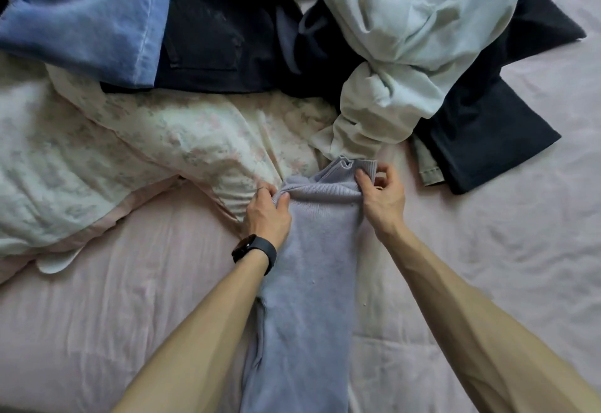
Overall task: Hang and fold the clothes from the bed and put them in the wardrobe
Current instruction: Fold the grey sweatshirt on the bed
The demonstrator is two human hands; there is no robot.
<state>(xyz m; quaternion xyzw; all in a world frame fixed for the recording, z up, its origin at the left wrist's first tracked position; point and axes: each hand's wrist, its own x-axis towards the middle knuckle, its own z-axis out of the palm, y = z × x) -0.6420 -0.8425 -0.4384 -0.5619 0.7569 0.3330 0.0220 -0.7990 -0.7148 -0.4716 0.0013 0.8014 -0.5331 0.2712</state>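
Left grip (pixel 265 214) is clamped on the sweater's (pixel 309 266) top edge at one shoulder, thumb on top, fingers tucked under the knit. Right grip (pixel 382 194) pinches the other side just below the ribbed collar (pixel 354 168), thumb & forefinger closed on fabric. The sweater lies on the bed sheet (pixel 130 315) as a narrow strip running from the grips back toward the person; the sides look already turned in.

Step in hand, prob.: squaring the top end before folding top to hem. To do it well:
- Keep both grips level so the shoulder line stays straight.
- Pull lightly outward to clear the bunching btwn them.
- Flatten the collar so it won't lump.
- Lift rather than drag, since knit stretches.
- Watch the pale mint garment (pixel 406 38), which reaches right up to the collar and could get caught in the fold.

Materials:
- The sweater is a fine lavender knit, soft, w/ a few small bobbles and ribbing at the neck. It looks limp and will likely sag if held at one point.
- The sheet is pink, thin and creased.
- The floral duvet (pixel 130 139) left of the grips is puffy and quilted.
- The mint garment is twisted and crumpled.
- The navy trousers (pixel 487 126) to the right lie flat and look like a heavier weave.
- Dark jeans (pixel 208 38) w/ a back pocket and a fuzzy blue fabric (pixel 81 16) lie at the far edge.
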